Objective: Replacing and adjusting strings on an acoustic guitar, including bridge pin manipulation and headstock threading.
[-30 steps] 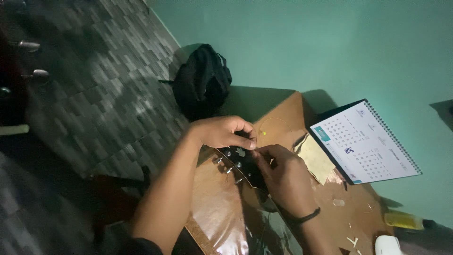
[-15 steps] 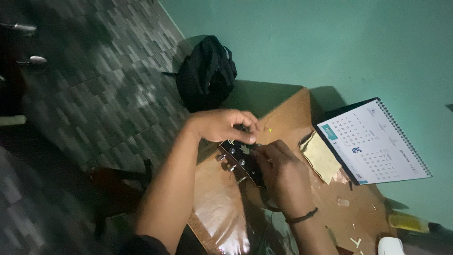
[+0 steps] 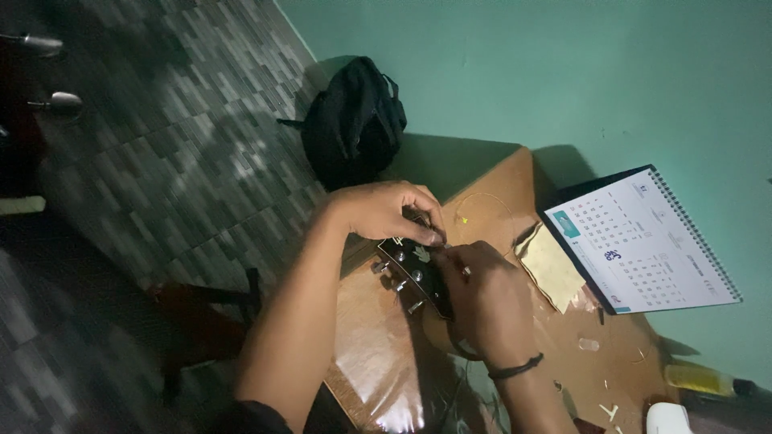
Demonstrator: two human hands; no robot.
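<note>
My left hand (image 3: pixel 386 210) curls over the top end of the guitar headstock (image 3: pixel 414 273), fingertips pinched narrow at its tip. My right hand (image 3: pixel 481 301) wraps the headstock from the other side, grip closed round it, black band on the wrist. Headstock is dark, with metal tuning pegs (image 3: pixel 398 283) sticking out along one side; it lies near the middle of the bench (image 3: pixel 370 354), angled toward the far edge. A thin string (image 3: pixel 482 197) loops over the wood just past my fingers; can't tell if either hand pinches it.

Bench is brown wood with a glossy clear cover, glare near the near edge. A spiral desk calendar (image 3: pixel 643 245) stands by the wall-side edge, with a yellowish cloth (image 3: pixel 553 269) just beside it and small scraps scattered around. Yellow bottle (image 3: pixel 700 379) lies at the bench's far right corner.

Room: teal wall (image 3: pixel 563 72), grey patterned tile floor (image 3: pixel 161 161), black backpack (image 3: pixel 354 120) on the floor against the wall, near the bench's far end. Dim light.
</note>
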